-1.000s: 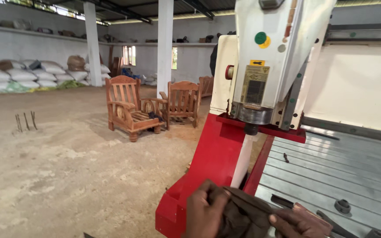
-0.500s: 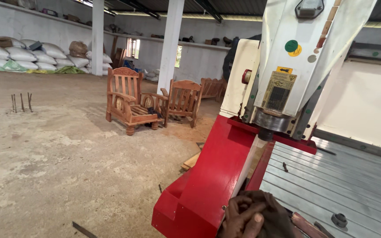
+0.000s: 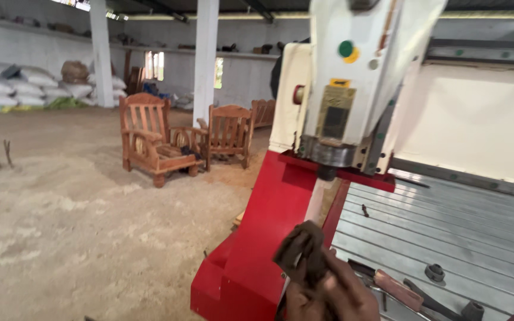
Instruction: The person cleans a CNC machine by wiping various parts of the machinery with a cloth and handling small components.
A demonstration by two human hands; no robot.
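Item 1, hand (image 3: 328,294), bottom centre of the frame: your one visible hand, with its grip closed around a dark brown cloth (image 3: 301,252) that bunches upward from the fist. Which hand it is cannot be told from this view, and the other hand is out of frame.

Item 2, cloth: held in the air just in front of the red machine base (image 3: 257,238), below the spindle head (image 3: 340,107) at upper centre. Keep it bunched tight so no loose end trails toward the spindle nose (image 3: 326,156); a folded pad likely wipes more cleanly than a dangling rag.

Item 3, slotted metal bed (image 3: 447,226), right half of the frame: grey, ribbed, carrying a red-handled tool (image 3: 397,288), a black ring-shaped fitting (image 3: 434,272) and a second dark fitting (image 3: 472,310) at lower right. Work around these or you may sweep them along the slots.

Item 4, background, left half: sandy floor (image 3: 60,226), two wooden armchairs (image 3: 156,139) at centre left, stacked sacks (image 3: 25,83) at upper left, white pillars (image 3: 205,53).
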